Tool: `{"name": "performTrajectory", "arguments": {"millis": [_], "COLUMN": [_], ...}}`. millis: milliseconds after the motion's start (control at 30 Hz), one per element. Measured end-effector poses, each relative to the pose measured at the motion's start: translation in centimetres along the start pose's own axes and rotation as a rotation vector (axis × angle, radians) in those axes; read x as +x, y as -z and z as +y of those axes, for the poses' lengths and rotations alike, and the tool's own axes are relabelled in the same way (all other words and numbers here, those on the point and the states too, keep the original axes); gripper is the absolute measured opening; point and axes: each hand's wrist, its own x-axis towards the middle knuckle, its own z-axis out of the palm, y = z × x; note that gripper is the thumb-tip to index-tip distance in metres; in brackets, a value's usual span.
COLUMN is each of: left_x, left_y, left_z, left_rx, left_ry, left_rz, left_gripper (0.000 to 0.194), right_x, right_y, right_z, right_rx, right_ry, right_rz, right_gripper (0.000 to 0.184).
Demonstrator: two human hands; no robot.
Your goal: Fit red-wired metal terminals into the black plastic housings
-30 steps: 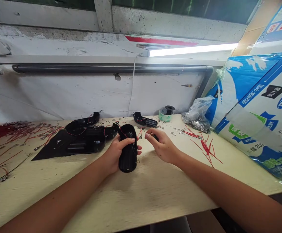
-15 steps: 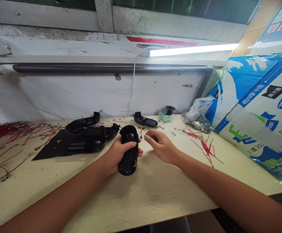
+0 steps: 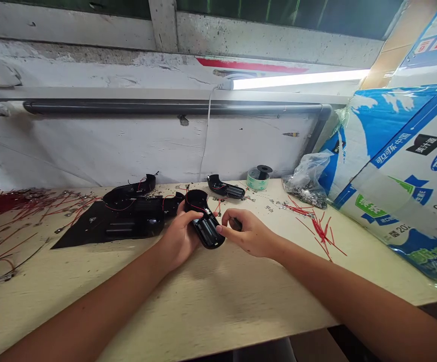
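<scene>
The left hand [image 3: 178,241] curled firmly around a black plastic housing [image 3: 205,227], held just above the bench [image 3: 218,301]. Beside it, the right hand [image 3: 247,233] pinched something small and dark, mostly hidden. A carton [image 3: 392,171] read "美汁源".

The case [image 3: 204,226] is glossy black with a red wire [image 3: 195,206] across it; red wires [image 3: 321,232] lie at three o'clock, and a blue-and-white box [image 3: 399,166] at two.
</scene>
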Motion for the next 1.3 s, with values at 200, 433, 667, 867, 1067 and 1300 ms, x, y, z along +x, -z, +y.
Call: {"name": "performTrajectory", "arguments": {"millis": [200,433,667,867,1067,1300], "left_x": [0.3,0.9,0.9,0.7,0.7,0.9], "left_y": [0.9,0.6,0.4,0.1,-0.2,0.3], "left_z": [-0.8,-0.8,-0.7,-0.4,-0.2,-0.5], "left_rx": [0.105,-0.016,-0.098,-0.15,-0.159,-0.147], "left_ry": [0.0,-0.062,-0.036,-0.053,-0.056,-0.071], "left_rz": [-0.013,0.053,0.081,0.138,0.132,0.115], "left_gripper": [0.057,0.039,0.027,0.023,0.015,0.018], "right_x": [0.1,0.0,0.5,0.3,0.5,0.8], "right_y": [0.2,0.5,0.7,1.5,1.2,1.0], "right_z": [0.2,0.0,0.4,0.1,0.4,0.9], "right_rx": [-0.01,-0.094,-0.003,-0.212,-0.038,-0.002], "right_ry": [0.014,0.012,-0.019,-0.023,-0.149,-0.129], "right_rz": [0.011,0.022,0.127,0.055,-0.061,0.048], "right_gripper": [0.02,0.008,0.015,0.04,0.038,0.026]}}
